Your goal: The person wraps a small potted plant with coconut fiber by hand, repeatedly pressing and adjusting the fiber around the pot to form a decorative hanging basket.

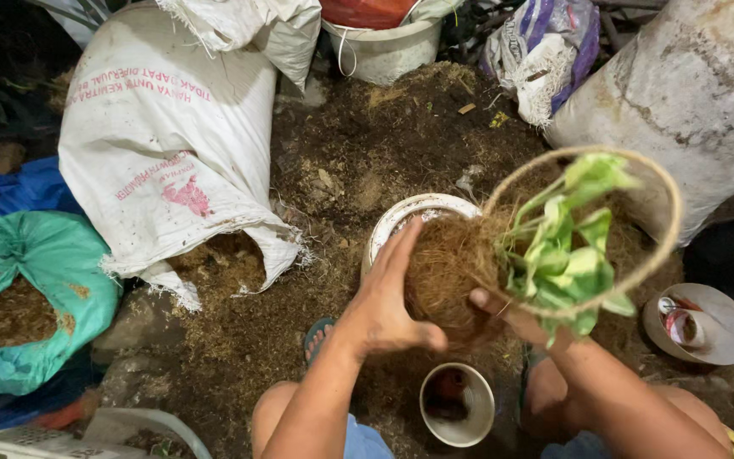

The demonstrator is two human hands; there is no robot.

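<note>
Both forearms reach up from the bottom edge, and the 2 hands meet around a ball of brown coconut fibre [448,272] with a leafy green plant [567,246] growing out of its right side. Fingers of the left hand [384,302] lie together and flat against the ball's left face, thumb hooked under it, seemingly to cup and steady the loose fibre. Only the thumb and part of the palm of the right hand [511,316] show beneath the leaves, pressed to the ball's underside; I cannot tell how its other fingers sit. Around the plant arcs a rope hoop [669,191], tilted up to the right. Just behind the ball stands a white pot [401,217], its rim partly hidden. Between the knees sits a small white cup [458,406]. Dark soil [367,144] covers the ground; a white sack [167,136] lies at left, a green bag [40,272] farther left.
</note>
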